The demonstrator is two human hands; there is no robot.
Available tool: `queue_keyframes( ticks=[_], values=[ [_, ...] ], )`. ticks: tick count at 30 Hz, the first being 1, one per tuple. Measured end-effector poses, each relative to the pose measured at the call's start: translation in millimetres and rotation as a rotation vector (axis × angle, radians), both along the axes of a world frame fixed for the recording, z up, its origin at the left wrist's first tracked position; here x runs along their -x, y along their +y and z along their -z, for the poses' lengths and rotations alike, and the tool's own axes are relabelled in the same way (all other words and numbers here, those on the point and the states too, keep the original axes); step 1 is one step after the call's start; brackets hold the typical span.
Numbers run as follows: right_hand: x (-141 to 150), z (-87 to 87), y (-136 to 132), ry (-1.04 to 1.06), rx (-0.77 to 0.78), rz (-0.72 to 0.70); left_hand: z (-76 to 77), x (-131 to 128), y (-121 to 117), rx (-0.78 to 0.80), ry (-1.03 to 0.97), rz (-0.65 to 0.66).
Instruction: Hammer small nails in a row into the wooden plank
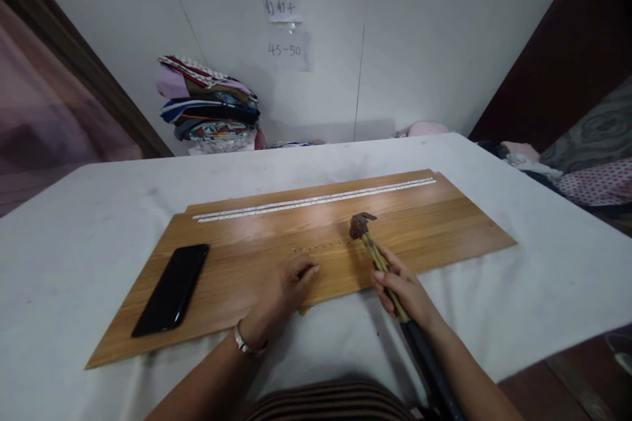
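Observation:
My right hand [402,286] grips a claw hammer [371,250] partway along its handle, which is yellowish near the head and black further down. The rusty head is just over the right end of a row of small nails [316,247] in a wood-grain board [237,276]. My left hand [299,273], with a metal band at the wrist, rests on the board just below the left part of that row. Its fingers are curled closed; anything inside them is hidden.
A black phone [172,291] lies on the board's left side. Two white strips [316,200] run along its far part. The board lies on a white-covered table [538,276]. Folded clothes [210,105] are stacked behind, below paper notes [284,46] on the wall.

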State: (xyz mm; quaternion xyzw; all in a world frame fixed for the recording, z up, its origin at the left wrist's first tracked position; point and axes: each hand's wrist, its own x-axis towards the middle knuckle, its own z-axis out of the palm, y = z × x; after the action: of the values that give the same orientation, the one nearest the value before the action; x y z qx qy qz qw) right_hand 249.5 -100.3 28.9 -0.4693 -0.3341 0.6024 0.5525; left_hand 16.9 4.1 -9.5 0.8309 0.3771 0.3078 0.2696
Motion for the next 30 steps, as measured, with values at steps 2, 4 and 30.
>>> queue_keyframes(
  ticks=[2, 4, 30],
  values=[
    [0.7, -0.6, 1.0, -0.018, 0.019, -0.012, 0.4, -0.1, 0.2, -0.009, 0.010, -0.010],
    [1.2, -1.1, 1.9, -0.030, 0.035, -0.012, 3.2, -0.1, 1.1, -0.021, 0.003, -0.021],
    [1.8, 4.1, -0.1, 0.005, 0.029, 0.017, 13.6, 1.2, 3.1, -0.020, -0.021, -0.006]
  ],
)
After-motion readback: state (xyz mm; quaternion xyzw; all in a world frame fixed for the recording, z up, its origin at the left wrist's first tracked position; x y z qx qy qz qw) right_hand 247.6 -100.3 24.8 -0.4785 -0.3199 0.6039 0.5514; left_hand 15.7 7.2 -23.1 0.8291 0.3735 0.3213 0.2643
